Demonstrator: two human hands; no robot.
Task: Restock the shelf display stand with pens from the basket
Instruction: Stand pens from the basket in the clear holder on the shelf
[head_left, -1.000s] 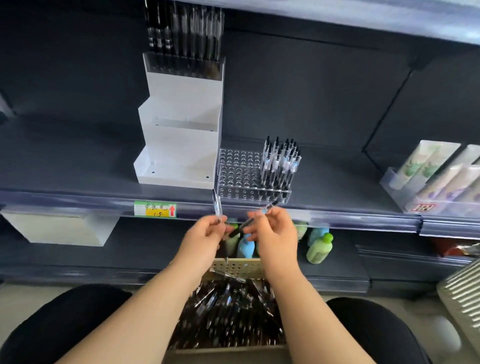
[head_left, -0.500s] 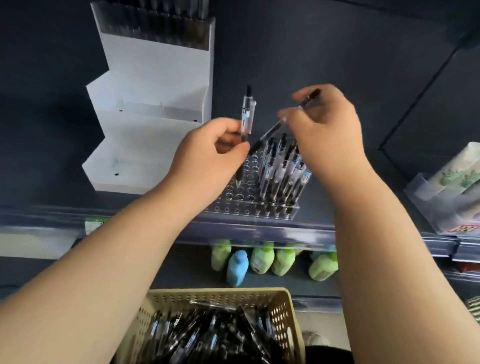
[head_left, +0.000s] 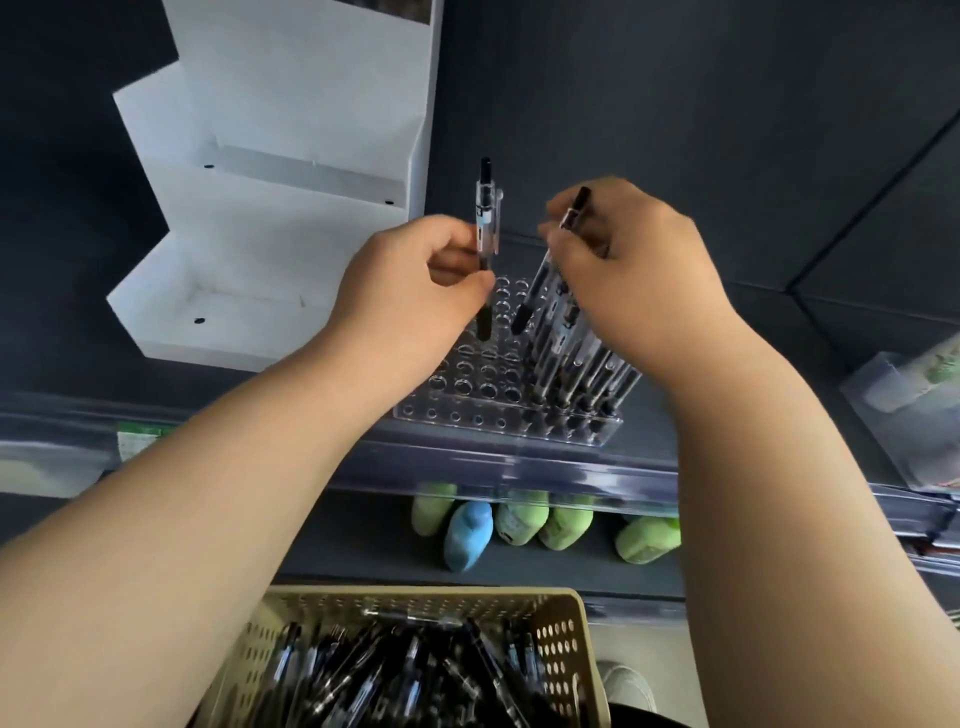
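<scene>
Retail shop: dark shelf (head_left: 571, 470) with price-label rail, clear perforated pen display stand (head_left: 467, 389), bottles (head_left: 470, 535) stocked on the tier below.

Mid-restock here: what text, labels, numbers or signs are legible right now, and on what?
No text can be read in this frame.
Shelf-edge tag: green, print blurred.
Upright pen and tilted pen: label bands too small.
Bottles on the lower shelf: labels blurred.
Packs at right: blurred.
</scene>
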